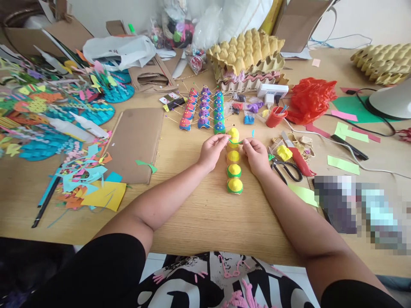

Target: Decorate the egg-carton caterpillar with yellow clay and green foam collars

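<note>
A row of egg-carton cups (234,157) covered in yellow lies on the table in front of me, pointing away. Green bands circle the lower edges of its two nearest cups. Across the far end of the row runs a thin green clay strip (236,142), stretched between my hands. My left hand (212,152) pinches its left end between thumb and finger. On the other side, my right hand (257,156) is closed at the right end. Three painted egg-carton caterpillars (204,112) with pins sticking out stand just beyond.
Scissors (290,170) and a red-handled cutter (302,161) lie right of my right hand. Behind stand stacked egg trays (245,53), a red cup (276,117) and a red plastic bag (310,100). Cardboard (136,141), glue bottles (88,125) and paper scraps are leftward.
</note>
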`<action>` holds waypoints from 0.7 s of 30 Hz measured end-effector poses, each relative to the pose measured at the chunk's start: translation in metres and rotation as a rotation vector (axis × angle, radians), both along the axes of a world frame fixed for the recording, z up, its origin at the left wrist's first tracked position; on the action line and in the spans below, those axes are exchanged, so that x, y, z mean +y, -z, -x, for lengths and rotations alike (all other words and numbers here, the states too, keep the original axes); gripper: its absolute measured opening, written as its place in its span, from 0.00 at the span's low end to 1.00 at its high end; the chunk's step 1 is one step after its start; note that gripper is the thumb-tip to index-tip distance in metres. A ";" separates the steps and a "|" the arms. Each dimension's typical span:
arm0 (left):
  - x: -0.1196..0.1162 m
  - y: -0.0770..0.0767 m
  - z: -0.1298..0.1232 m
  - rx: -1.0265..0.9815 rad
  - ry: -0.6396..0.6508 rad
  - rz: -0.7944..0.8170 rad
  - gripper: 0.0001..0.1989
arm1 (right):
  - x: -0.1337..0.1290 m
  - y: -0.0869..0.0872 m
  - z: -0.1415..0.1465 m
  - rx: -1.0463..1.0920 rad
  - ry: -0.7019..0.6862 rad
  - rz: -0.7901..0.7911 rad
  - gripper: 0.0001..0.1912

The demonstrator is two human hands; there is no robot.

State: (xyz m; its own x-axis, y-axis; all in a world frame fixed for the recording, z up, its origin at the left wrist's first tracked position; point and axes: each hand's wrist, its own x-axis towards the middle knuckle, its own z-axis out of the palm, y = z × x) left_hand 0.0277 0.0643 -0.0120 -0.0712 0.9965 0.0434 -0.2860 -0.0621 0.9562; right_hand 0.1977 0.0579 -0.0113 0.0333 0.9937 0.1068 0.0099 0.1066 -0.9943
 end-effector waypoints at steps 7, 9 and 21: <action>0.001 0.003 -0.002 -0.008 -0.008 -0.040 0.10 | 0.002 0.001 -0.002 -0.068 0.008 -0.011 0.28; 0.000 0.004 -0.003 0.005 -0.025 -0.034 0.10 | 0.001 0.001 -0.003 -0.078 0.006 -0.015 0.26; 0.000 0.002 -0.004 0.045 -0.036 -0.045 0.10 | 0.003 -0.001 -0.001 -0.121 0.047 -0.027 0.25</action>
